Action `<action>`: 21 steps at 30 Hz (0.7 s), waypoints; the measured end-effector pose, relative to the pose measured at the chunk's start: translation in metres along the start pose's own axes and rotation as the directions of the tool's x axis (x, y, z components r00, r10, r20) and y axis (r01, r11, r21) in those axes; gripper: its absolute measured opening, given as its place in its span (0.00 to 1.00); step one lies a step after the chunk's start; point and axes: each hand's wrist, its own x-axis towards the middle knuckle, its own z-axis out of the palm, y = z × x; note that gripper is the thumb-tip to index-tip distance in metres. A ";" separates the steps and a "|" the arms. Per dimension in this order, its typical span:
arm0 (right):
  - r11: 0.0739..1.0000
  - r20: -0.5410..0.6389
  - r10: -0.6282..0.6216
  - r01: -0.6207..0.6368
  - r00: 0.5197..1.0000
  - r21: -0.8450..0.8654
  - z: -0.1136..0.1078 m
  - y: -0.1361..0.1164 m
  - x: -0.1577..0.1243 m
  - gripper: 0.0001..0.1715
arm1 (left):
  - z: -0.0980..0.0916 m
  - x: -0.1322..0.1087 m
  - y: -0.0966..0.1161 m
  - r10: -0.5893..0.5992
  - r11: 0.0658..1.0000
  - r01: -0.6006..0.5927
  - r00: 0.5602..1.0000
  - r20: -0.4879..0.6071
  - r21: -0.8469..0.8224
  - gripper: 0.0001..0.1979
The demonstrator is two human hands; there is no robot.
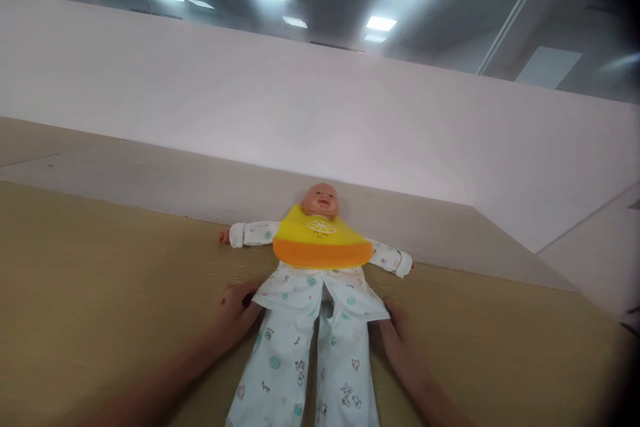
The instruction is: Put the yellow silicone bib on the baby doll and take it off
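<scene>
Doll (321, 203) lies face-up on the desk (125, 267), likely for stable support. My left hand (237, 308) and right hand (395, 335) flank the shirt (293, 285) hem; fingers partly hidden, can't tell if they grip.

The left arm (170, 368) and right arm (425, 385) are bare as far as they show. The left hand (234, 312) is bare, with a small dark spot. The right hand (393, 328) is bare too.
</scene>
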 end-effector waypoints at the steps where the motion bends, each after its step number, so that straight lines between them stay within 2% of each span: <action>1: 0.997 0.001 0.035 -0.035 0.999 0.070 0.001 -0.001 0.001 0.17 | 0.001 0.000 0.000 -0.026 1.000 0.026 1.000 -0.008 -0.004 0.14; 4: 0.978 0.013 0.068 -0.069 0.998 0.197 0.005 -0.002 0.003 0.16 | 0.005 0.001 0.002 -0.076 0.996 0.077 0.997 -0.020 0.043 0.11; 8: 0.980 0.080 0.028 -0.043 0.996 0.196 0.008 0.006 0.004 0.13 | 0.005 0.002 0.008 -0.075 0.987 0.073 0.997 0.009 0.143 0.03; 11: 0.984 0.079 -0.011 -0.004 0.997 0.177 0.012 0.010 0.005 0.09 | 0.005 0.002 0.013 -0.058 0.980 0.048 0.997 0.047 0.193 0.18; 13: 0.989 0.059 -0.013 0.004 0.998 0.151 0.016 0.011 0.007 0.09 | 0.006 0.002 0.015 -0.025 0.982 0.011 0.997 0.071 0.190 0.22; 17: 1.000 0.030 0.005 -0.006 1.000 0.008 0.017 0.008 0.011 0.07 | 0.010 0.001 0.013 0.033 0.988 -0.042 0.998 0.061 0.150 0.20; 21: 0.962 0.052 -0.004 0.018 0.999 -0.271 0.013 0.001 0.012 0.19 | 0.012 0.001 0.011 0.034 0.988 -0.039 0.999 0.039 0.147 0.21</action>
